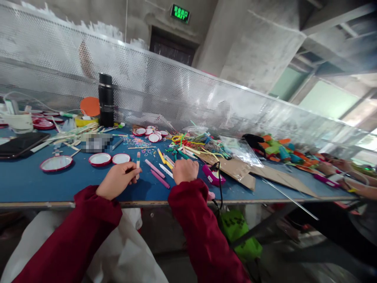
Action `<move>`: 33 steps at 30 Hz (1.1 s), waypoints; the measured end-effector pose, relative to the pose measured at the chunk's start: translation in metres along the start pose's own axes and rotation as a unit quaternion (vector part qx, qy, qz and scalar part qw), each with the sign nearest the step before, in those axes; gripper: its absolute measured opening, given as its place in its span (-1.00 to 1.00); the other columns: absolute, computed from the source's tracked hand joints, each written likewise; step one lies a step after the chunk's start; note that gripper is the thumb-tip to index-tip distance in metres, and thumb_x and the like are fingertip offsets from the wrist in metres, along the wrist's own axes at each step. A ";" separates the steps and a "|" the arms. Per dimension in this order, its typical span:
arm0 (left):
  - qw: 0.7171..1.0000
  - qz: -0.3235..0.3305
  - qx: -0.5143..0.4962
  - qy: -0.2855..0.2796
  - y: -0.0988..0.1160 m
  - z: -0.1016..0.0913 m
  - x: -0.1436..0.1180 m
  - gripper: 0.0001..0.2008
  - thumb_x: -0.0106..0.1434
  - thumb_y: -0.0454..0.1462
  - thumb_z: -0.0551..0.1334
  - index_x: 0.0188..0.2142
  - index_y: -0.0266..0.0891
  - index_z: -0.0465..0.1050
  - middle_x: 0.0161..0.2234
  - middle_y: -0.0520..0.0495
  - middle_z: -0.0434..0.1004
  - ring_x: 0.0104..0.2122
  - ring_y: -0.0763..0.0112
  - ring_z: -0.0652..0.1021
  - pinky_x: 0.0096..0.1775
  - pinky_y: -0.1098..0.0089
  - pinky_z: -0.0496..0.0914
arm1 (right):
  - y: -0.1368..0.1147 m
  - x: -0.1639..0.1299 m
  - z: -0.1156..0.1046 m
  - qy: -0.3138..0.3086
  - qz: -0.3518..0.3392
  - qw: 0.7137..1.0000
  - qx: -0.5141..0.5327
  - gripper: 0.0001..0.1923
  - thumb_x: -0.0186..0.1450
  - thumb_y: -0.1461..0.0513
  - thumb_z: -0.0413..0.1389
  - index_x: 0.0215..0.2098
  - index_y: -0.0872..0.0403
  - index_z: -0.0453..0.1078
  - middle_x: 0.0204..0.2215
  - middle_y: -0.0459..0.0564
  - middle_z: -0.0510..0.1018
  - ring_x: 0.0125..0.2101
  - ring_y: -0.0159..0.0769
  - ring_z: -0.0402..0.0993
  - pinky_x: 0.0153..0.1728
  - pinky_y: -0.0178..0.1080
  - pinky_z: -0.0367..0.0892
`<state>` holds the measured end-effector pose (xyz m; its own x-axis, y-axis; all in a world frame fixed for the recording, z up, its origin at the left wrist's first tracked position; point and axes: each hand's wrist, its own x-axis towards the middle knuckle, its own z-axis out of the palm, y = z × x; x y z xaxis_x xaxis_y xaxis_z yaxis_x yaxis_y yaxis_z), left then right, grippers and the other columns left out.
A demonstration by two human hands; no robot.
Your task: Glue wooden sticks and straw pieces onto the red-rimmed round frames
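Note:
My left hand (118, 179) pinches an upright wooden craft stick (138, 160) with coloured bands near its top. Over the right end of a group of marker pens lies my right hand (185, 171), back upward and fingers curled; what it grips, if anything, is hidden. Beside it on the blue table (88, 181) are a white marker pen (165, 171), a yellow marker pen (161, 156) and a pink marker pen (154, 168). A darker pink pen cap (160, 179) sits nearer the front edge. Left of my left hand lie round red-rimmed white lids (100, 159).
A black bottle (106, 100) stands by the perforated metal screen (176, 94). Tangled pipe cleaners (203, 143), flat cardboard (235, 171) and a purple glue gun (213, 175) with a black cable lie to the right. Another person's hands (326, 167) are at the far right.

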<state>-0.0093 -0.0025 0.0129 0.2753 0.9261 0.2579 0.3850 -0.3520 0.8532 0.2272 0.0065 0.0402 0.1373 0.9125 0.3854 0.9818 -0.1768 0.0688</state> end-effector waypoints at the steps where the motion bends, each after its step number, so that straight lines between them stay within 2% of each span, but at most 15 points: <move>1: 1.000 0.000 0.001 0.000 0.000 0.000 0.000 -0.67 0.27 -0.03 0.15 -0.48 -0.20 0.41 -0.55 0.05 0.48 -0.51 0.43 0.46 -0.39 0.44 0.33 | 0.000 0.001 -0.001 -0.009 0.001 1.000 -0.003 -0.79 0.28 0.28 0.09 -0.29 0.12 0.59 -0.28 0.18 0.65 -0.14 -0.10 0.51 -0.10 -0.09 0.14; 6: 1.000 0.001 0.000 0.001 0.000 0.000 0.000 -0.68 0.27 -0.04 0.16 -0.48 -0.19 0.40 -0.55 0.06 0.48 -0.52 0.44 0.47 -0.40 0.45 0.33 | 0.000 0.005 -0.001 -0.033 0.015 0.999 -0.012 -0.70 0.35 0.30 -0.02 -0.23 0.11 0.58 -0.25 0.19 0.65 -0.13 -0.13 0.54 -0.09 -0.11 0.16; 13: 1.000 0.005 -0.003 0.007 0.001 0.001 0.000 -0.69 0.28 -0.07 0.16 -0.49 -0.20 0.40 -0.57 0.07 0.48 -0.53 0.46 0.46 -0.41 0.47 0.34 | -0.005 0.006 -0.005 -0.055 0.025 0.998 -0.022 -0.72 0.33 0.31 0.00 -0.25 0.14 0.58 -0.25 0.22 0.65 -0.13 -0.12 0.55 -0.09 -0.10 0.16; 21: 1.000 0.007 -0.004 0.000 -0.001 0.001 0.001 -0.68 0.28 -0.05 0.15 -0.49 -0.19 0.40 -0.56 0.07 0.49 -0.53 0.44 0.47 -0.40 0.45 0.34 | -0.003 0.005 -0.003 -0.038 0.024 0.999 -0.020 -0.72 0.34 0.27 0.00 -0.25 0.12 0.58 -0.25 0.20 0.65 -0.14 -0.12 0.55 -0.12 -0.11 0.17; 27: 1.000 0.009 -0.022 0.003 -0.004 0.002 0.002 -0.70 0.26 -0.05 0.16 -0.48 -0.18 0.39 -0.55 0.07 0.48 -0.53 0.43 0.47 -0.40 0.43 0.34 | -0.012 -0.009 -0.011 0.002 -0.040 0.999 0.023 -0.76 0.35 0.17 0.05 -0.19 -0.01 0.57 -0.20 0.08 0.65 -0.12 -0.16 0.51 -0.12 -0.16 0.18; 33: 1.000 0.001 -0.010 0.013 -0.005 0.001 0.002 -0.73 0.26 -0.07 0.16 -0.46 -0.17 0.40 -0.54 0.08 0.48 -0.52 0.42 0.47 -0.40 0.42 0.33 | -0.037 -0.010 -0.017 -0.056 -0.071 0.995 0.036 -0.73 0.31 0.07 0.12 -0.20 0.01 0.58 -0.19 0.10 0.65 -0.10 -0.15 0.50 -0.10 -0.17 0.19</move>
<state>-0.0095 0.0013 0.0090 0.2534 0.9286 0.2710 0.3668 -0.3514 0.8614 0.1871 -0.0023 0.0490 0.0053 0.9625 0.2714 0.9987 -0.0188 0.0469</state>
